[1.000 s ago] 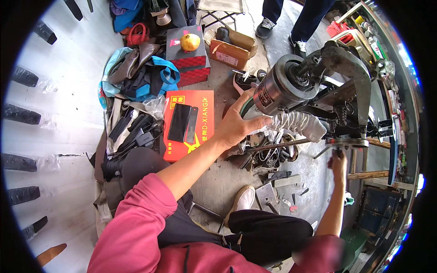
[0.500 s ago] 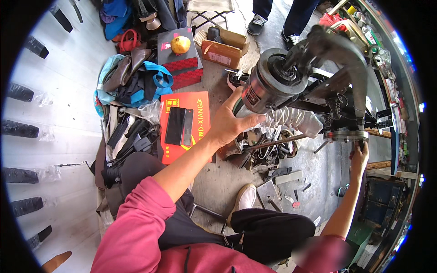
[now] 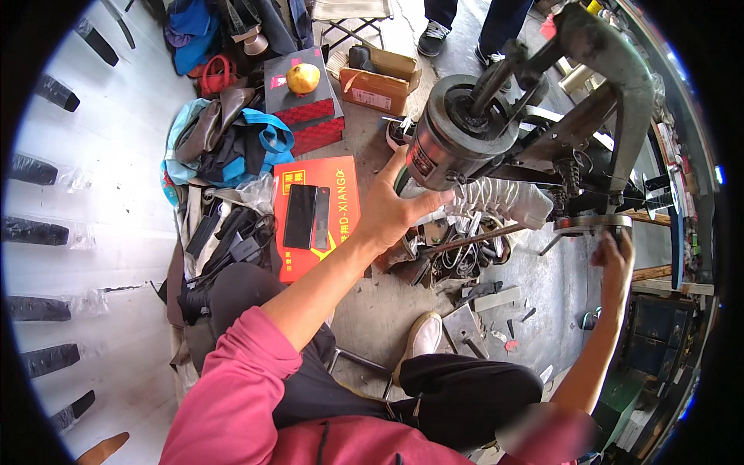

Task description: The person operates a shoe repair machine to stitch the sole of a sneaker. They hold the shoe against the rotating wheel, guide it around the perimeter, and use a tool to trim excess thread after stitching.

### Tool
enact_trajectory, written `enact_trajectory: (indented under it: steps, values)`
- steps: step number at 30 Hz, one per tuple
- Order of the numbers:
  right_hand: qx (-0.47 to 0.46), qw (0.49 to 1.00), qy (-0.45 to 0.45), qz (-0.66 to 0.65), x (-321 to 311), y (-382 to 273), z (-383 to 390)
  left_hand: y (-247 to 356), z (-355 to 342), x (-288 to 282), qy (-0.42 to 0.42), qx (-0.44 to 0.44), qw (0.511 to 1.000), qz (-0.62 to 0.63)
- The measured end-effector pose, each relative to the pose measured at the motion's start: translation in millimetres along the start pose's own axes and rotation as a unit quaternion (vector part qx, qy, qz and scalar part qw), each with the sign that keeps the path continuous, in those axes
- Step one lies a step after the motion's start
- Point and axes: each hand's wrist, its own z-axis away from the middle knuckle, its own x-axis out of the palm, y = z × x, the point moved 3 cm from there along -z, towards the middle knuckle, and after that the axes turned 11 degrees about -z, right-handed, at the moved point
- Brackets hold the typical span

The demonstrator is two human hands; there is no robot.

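Observation:
A dark metal machine (image 3: pixel 589 132) with a heavy curved arm, likely a hand-cranked shoe-sewing machine, stands in front of me on the right. My left hand (image 3: pixel 391 205) curls around the near left side of its thick metal cylinder (image 3: pixel 434 155). The thumb lies along the cylinder's lower edge, while the other fingertips are hidden behind it. Crinkled clear plastic, wound with cord, wraps a part (image 3: pixel 504 201) beside that thumb. Over on the right, my right hand (image 3: pixel 614 260) has its fingers curled just under a flat metal disc (image 3: pixel 589 223); what they hold is unclear.
A red box (image 3: pixel 341 225) with a black phone (image 3: pixel 300 217) lies at left. Behind it are stacked dark boxes (image 3: pixel 310 116) topped by a yellowish round fruit (image 3: pixel 302 78), and an open carton (image 3: pixel 380 85). Bags (image 3: pixel 225 136) crowd the left. Someone's shoes (image 3: pixel 434 39) show beyond.
The machine's curved arm sits differently, and the disc appears slightly higher. My right hand has shifted a little lower with its fingers curled; my left hand stays on the cylinder.

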Motion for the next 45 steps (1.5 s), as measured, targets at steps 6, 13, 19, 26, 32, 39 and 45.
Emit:
enact_trajectory:
  steps: [6, 13, 19, 26, 32, 39, 45]
  values:
    - [0.026, 0.989, 0.133, 0.060, -51.9, 79.4, -39.3, -6.5, -6.0, -1.0, -0.007, 0.033, 0.999, -0.014]
    - [0.191, 0.981, -0.024, -0.010, 34.4, 122.6, -7.6, -11.6, -7.0, -2.4, -0.004, 0.022, 0.999, -0.030]
    - [0.066, 0.994, -0.084, -0.024, 37.8, 16.7, 13.1, -6.4, -7.5, -2.7, -0.015, 0.027, 0.997, -0.066]
    - [0.015, 0.994, 0.104, 0.005, -48.6, 53.2, -33.8, -8.0, -13.8, -3.1, -0.041, 0.060, 0.996, -0.060]
    - [0.114, 0.986, 0.079, 0.097, -27.5, 142.5, -39.8, -2.2, -11.2, -3.1, 0.012, 0.112, 0.988, -0.102]
    - [0.133, 0.986, -0.093, 0.048, 61.8, 102.7, 9.8, 16.6, -1.5, -4.4, 0.131, 0.272, 0.931, -0.204]
    - [0.147, 0.984, -0.100, 0.020, 71.3, 82.4, 14.9, 15.9, -4.5, -4.9, 0.040, 0.230, 0.950, -0.207]
